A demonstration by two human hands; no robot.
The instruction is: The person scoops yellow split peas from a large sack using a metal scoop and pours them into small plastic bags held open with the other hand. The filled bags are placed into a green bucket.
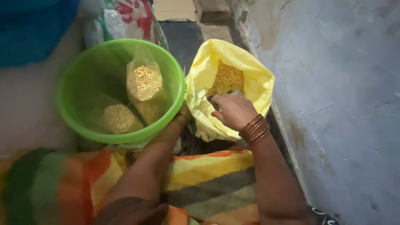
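Grey wall (333,104) right; right hand (233,110) inside yellow bag (254,83), grip unclear; left hand hidden behind green tub (83,121).

Blue container (35,29) at the far left, white printed sack (125,16) with red and green markings beyond it, rough grey-blue wall (341,104) along the right (scuffed and stained), striped orange, yellow, grey and green cloth (212,183) nearest, dark floor strip (181,39) far centre.
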